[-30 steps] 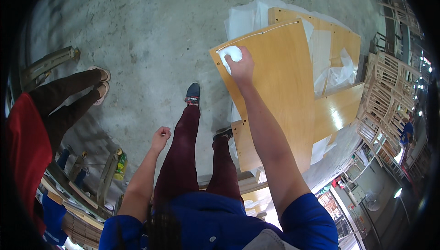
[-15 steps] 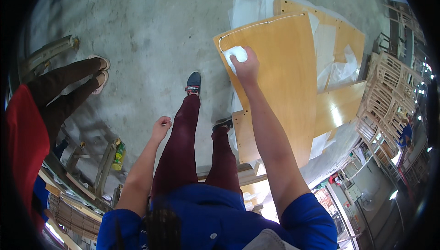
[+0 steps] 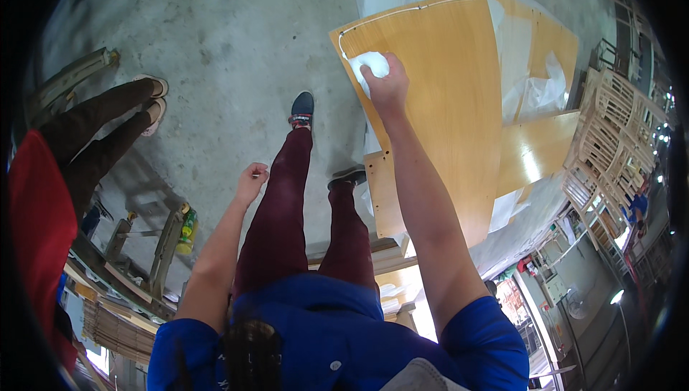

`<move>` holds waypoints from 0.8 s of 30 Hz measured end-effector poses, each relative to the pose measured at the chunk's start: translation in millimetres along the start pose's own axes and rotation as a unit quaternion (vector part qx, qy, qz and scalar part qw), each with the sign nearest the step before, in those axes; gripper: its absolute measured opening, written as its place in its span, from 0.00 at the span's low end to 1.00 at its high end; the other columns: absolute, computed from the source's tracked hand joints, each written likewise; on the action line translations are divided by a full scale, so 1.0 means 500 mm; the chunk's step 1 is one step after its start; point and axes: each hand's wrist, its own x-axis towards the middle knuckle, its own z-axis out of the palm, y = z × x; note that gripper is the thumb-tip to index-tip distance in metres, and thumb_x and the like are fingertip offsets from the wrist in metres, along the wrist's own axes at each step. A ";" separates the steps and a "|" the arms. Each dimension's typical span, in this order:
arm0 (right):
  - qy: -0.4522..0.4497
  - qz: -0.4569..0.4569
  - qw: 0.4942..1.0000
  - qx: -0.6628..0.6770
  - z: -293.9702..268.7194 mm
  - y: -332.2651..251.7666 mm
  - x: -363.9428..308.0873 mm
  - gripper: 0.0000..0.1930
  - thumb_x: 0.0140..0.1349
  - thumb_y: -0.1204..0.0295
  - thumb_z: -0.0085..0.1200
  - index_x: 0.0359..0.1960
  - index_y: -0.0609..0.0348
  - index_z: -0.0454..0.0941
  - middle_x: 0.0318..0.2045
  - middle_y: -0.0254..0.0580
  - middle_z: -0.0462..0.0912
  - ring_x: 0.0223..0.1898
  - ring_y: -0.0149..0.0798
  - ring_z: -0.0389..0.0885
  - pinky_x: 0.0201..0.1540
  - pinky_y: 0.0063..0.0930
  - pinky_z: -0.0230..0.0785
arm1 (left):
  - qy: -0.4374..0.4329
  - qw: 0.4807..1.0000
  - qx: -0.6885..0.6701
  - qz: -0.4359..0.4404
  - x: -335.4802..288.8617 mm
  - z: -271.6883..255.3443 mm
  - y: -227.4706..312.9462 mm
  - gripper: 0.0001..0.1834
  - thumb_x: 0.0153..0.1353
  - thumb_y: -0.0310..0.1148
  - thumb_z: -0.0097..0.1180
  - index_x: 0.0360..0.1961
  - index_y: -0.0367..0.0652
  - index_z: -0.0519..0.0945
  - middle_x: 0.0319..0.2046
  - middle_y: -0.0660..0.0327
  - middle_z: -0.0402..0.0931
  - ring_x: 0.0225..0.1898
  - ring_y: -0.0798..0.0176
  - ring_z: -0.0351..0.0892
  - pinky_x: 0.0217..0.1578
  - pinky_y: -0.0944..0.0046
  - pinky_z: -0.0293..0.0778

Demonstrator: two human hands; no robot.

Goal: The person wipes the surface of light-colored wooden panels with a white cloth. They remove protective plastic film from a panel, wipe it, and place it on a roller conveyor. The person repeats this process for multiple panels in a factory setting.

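Floor [image 3: 215, 46]: bare grey concrete, mottled. A tan panel [image 3: 438, 90] lies at 1 o'clock, glossy, with more panels [image 3: 538, 154] and white sheeting [image 3: 531, 93] beneath and beside it. The right hand [image 3: 387, 86] is clamped on a white cloth [image 3: 369, 64], pressed to the panel near its upper left corner. The left hand [image 3: 251, 179] hangs free at 9 o'clock of the person's legs, fingers loosely curled, holding nothing. Hands well apart. Wooden crates [image 3: 610, 140] stacked at 3 o'clock. A second person [image 3: 86, 140] stands at 9 o'clock. Wooden frames [image 3: 143, 247] lie at 8 o'clock.
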 end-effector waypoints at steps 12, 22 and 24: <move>-0.024 0.138 0.990 0.005 -0.115 0.073 -0.151 0.17 0.45 0.72 0.64 0.37 0.62 0.75 0.35 0.47 0.77 0.37 0.44 0.78 0.41 0.34 0.70 | -0.003 0.997 0.064 0.046 0.003 0.016 -0.014 0.13 0.54 0.32 0.56 0.41 0.41 0.77 0.32 0.64 0.75 0.34 0.69 0.73 0.36 0.68 0.70; 0.028 0.169 0.985 -0.015 -0.198 0.184 -0.319 0.17 0.44 0.71 0.64 0.36 0.62 0.75 0.34 0.47 0.77 0.37 0.45 0.78 0.40 0.35 0.70 | -0.033 0.987 0.145 0.062 -0.004 0.061 -0.009 0.13 0.58 0.37 0.56 0.43 0.45 0.76 0.33 0.68 0.74 0.31 0.73 0.72 0.31 0.70 0.69; 0.058 0.174 0.983 -0.023 -0.208 0.194 -0.342 0.17 0.44 0.70 0.64 0.36 0.61 0.75 0.36 0.48 0.77 0.37 0.46 0.78 0.40 0.36 0.70 | -0.041 0.984 0.158 0.074 -0.011 0.072 -0.012 0.13 0.58 0.37 0.56 0.43 0.46 0.76 0.32 0.68 0.74 0.31 0.74 0.72 0.30 0.71 0.69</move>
